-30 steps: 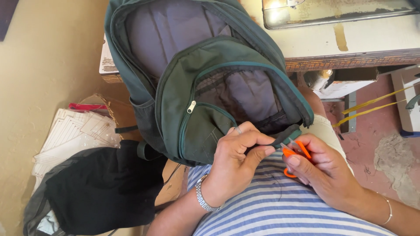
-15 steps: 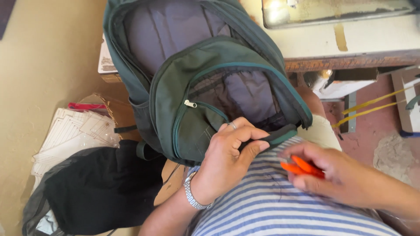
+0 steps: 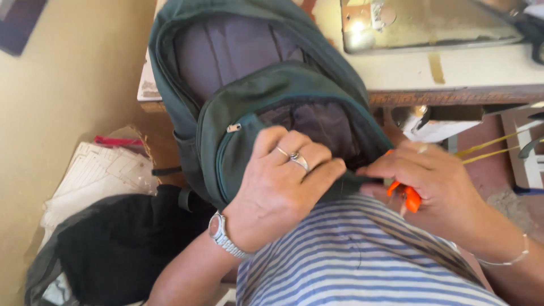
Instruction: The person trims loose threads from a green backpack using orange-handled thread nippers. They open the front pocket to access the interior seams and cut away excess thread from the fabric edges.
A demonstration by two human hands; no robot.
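Both hands have closed in on the green backpack at the desk's near edge: left hand fingers pinching its pocket rim, right hand fingers curled round orange-handled snips, now at the seam.

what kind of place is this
Likely a small tailoring or bag repair workshop: a sewing machine base on a worn wooden table, a green backpack being worked on, orange-handled snips.

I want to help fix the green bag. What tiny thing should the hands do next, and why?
Probably bring the orange-handled tool in the right hand onto the edge that the left hand pinches on the green backpack, since both hands already meet there.
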